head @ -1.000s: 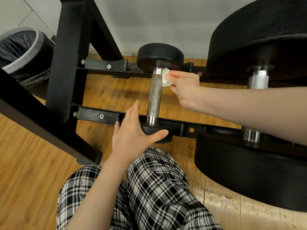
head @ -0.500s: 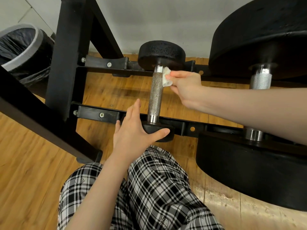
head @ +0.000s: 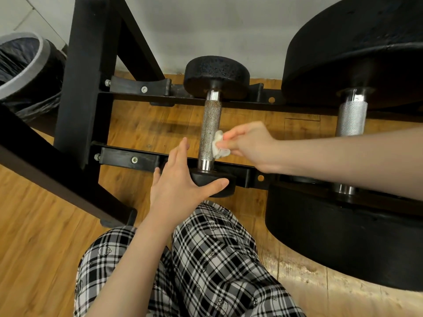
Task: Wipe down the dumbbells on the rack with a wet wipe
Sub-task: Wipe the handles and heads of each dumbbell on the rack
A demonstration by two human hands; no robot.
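Wet wipe [head: 219, 145], pinched in right hand [head: 249, 145], now lower on front-to-back dumbbell [head: 209, 129] handle.

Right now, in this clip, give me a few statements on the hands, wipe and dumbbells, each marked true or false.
1. The right hand presses the wet wipe against the small dumbbell's handle. True.
2. The left hand grips the handle. False: it rests on the dumbbell's near head, fingers straight.
3. The wipe is at the handle's far end. False: near end.
4. A larger dumbbell sits to the right. True.
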